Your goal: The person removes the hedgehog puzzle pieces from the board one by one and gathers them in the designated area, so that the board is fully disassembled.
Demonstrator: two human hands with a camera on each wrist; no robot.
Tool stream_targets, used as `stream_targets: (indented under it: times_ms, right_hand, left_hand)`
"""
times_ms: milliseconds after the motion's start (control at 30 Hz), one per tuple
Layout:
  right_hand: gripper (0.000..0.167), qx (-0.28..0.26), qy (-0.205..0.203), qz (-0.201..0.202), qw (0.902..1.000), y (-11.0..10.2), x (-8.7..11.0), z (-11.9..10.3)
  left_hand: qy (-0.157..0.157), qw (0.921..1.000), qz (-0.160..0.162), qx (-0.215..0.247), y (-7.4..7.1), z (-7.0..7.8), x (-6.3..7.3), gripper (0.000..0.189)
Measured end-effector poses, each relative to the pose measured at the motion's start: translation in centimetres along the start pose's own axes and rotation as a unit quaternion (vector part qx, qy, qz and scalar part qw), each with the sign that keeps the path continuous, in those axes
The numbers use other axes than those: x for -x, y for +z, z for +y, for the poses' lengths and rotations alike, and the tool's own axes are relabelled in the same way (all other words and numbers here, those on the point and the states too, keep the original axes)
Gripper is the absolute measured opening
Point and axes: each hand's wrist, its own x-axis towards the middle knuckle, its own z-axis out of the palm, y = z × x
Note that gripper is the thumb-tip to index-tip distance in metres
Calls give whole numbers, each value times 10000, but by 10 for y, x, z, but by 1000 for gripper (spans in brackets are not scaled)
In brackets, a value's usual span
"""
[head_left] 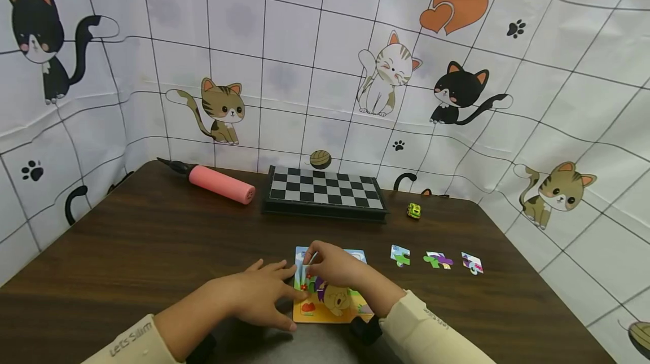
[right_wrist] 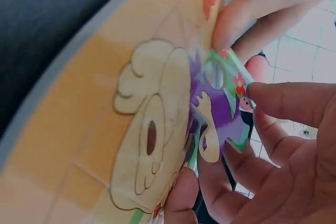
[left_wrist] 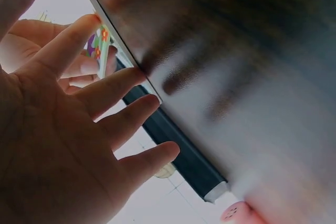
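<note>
A jigsaw puzzle board point(head_left: 301, 314) with an orange lower part and a blue upper edge lies on the table in front of me. My right hand point(head_left: 336, 265) is over the board's upper left and pinches a puzzle piece point(right_wrist: 227, 111), purple and green with red flowers. In the right wrist view the piece is tilted up off the board, between thumb and fingers. My left hand point(head_left: 258, 296) lies at the board's left edge with its fingers spread. Its fingertips point(left_wrist: 137, 75) are close to that edge, and one finger reaches towards the piece in the left wrist view.
Three loose puzzle pieces, left point(head_left: 400, 255), middle point(head_left: 438, 260) and right point(head_left: 472, 263), lie right of the board. Behind stand a black-and-white chessboard point(head_left: 325, 190), a small yellow-green toy car point(head_left: 413, 210) and a pink hand pump point(head_left: 221, 184). A cat-print sheet point(head_left: 304, 70) hangs behind the table.
</note>
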Motion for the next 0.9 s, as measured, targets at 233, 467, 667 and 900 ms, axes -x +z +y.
stream_targets:
  times_ms: [233,467,667,900]
  right_hand:
    - [19,-779,-145,351,9962,-39,17,31]
    - [16,-45,440,982,9942,-84,58,89]
    - [14,-35,353,811,9961,-90,78,117]
    - [20,591,581,1247,9887,-90,82,106]
  left_hand:
    - [-316,9995,-71,2,-19,29,7,62]
    - [-1035,9944,61,-183,-48,77,21,43]
    - [-1095,9930,285,-333,-52,87,20,35]
    - [-1072,9930,357,-358,-52,91,14,33]
